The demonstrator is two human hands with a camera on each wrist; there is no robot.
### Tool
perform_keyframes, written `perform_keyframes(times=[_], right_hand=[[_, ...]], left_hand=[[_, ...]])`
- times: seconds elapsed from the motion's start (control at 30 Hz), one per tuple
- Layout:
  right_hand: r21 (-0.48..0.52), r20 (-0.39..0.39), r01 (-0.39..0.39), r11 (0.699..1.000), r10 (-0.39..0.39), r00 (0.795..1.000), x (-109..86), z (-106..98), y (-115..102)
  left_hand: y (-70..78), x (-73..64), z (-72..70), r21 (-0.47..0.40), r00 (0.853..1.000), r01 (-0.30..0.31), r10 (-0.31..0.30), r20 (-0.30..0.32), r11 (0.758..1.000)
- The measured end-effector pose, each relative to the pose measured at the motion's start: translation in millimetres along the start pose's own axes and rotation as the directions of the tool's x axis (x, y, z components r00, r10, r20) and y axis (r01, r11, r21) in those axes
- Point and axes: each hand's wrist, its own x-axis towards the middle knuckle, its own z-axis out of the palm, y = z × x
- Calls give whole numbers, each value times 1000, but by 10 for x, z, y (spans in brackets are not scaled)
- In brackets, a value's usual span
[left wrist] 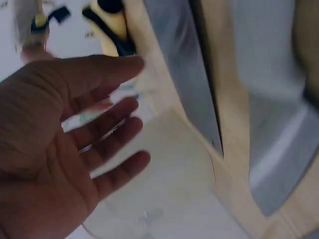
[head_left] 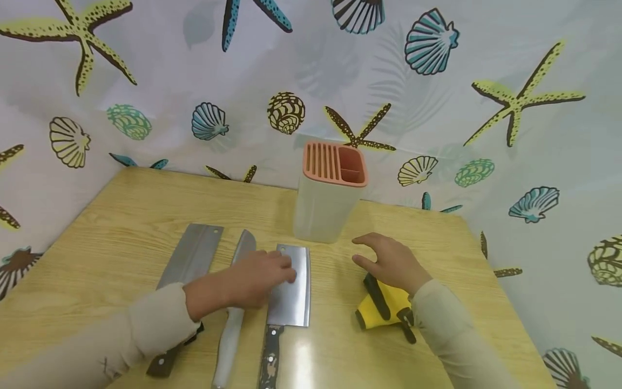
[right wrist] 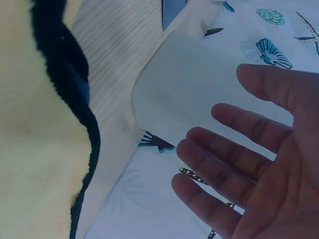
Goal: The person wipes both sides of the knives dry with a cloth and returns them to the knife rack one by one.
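My left hand (head_left: 259,275) hovers above the knives, its fingers relaxed and holding nothing in the left wrist view. Under it lie a small cleaver (head_left: 297,302) with a worn dark handle and a white-handled knife (head_left: 230,340). Farther left is a larger cleaver (head_left: 191,254), its lower part hidden by my left sleeve. All three blades point away from me. My right hand (head_left: 391,262), thumb and fingers spread apart with nothing between them, is just above a yellow cloth item (head_left: 391,297) with black trim and straps.
Behind the knives stands a white knife holder (head_left: 318,213) with a salmon slotted top and an open compartment. The wood-grain table (head_left: 146,202) meets sheets printed with shells and starfish (head_left: 262,70) at the back and sides.
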Motion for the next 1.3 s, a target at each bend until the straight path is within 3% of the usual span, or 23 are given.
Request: perform_keyframes(times=[0.1,0.2,0.3,0.43,0.6,0.7,0.87,0.93,1.03,1.17,1.3], right_hand=[[-6,-7,-32,999,32,999,24,-15,25],[6,-59,-85,996,85,995,70,-64,47],[51,-140,-137,989,143,980,168,-142,49],[140,-270,-178,974,210,940,356,-241,43],[156,-435,-188,970,238,868,599,-330,74],[119,-474,-185,975,220,852,711,-389,115],[59,-402,-158,986,169,900,787,-523,192],[43,-362,-147,988,152,920,796,-568,218],[20,-326,-148,989,147,934,816,-603,257],[-21,-285,-174,985,160,945,842,-632,264],[-80,-249,-193,978,168,954,875,-674,213]], left_hand=[[213,-58,93,25,982,-182,180,64,983],[385,-131,189,61,942,-330,325,86,942],[494,-198,287,144,904,-427,417,92,893],[555,-263,385,238,872,-486,483,74,841],[590,-256,449,224,850,-520,524,43,825],[607,-244,461,214,837,-541,545,47,813],[604,-243,413,247,812,-577,580,70,778],[593,-246,384,262,793,-596,608,43,759],[575,-247,320,281,763,-613,645,-31,738],[526,-251,166,232,738,-617,655,-164,752],[469,-250,-69,87,731,-615,608,-311,784]])
